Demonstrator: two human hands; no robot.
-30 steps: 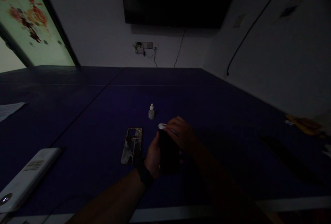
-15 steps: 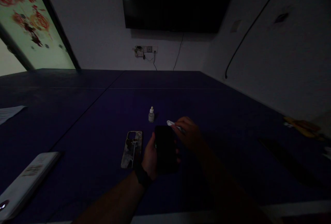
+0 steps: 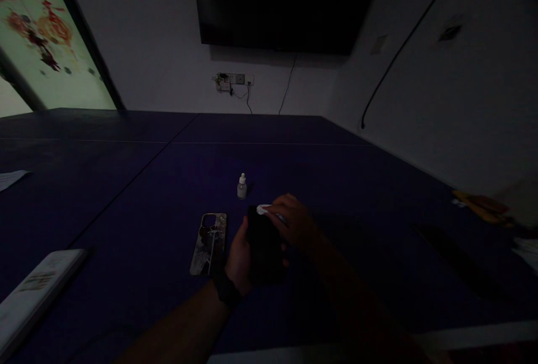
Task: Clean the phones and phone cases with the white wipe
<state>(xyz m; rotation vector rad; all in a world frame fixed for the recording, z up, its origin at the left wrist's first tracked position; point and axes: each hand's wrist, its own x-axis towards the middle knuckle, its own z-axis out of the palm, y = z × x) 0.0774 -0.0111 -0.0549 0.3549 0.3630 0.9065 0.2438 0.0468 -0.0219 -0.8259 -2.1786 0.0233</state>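
Note:
A dark phone (image 3: 265,252) lies screen side up in my left hand (image 3: 239,257), whose fingers wrap its edges. My right hand (image 3: 294,221) pinches a white wipe (image 3: 264,209), which rests against the phone's top end. To the left of the phone, a patterned phone case (image 3: 209,243) lies flat on the blue table (image 3: 138,224). Beyond my hands stands a small dropper bottle (image 3: 242,187) with a white cap, upright on the table. The dim light hides detail on the phone's surface.
A long white box (image 3: 40,296) lies at the front left, and a paper sheet (image 3: 12,179) behind it. To the right are a dark flat object (image 3: 454,257) and a yellow-brown item (image 3: 483,207). A large screen (image 3: 286,5) hangs on the far wall.
My right hand has moved left and slightly down, bringing the white wipe from beside the phone's top corner onto its top end. The phone in my left hand has tilted a little.

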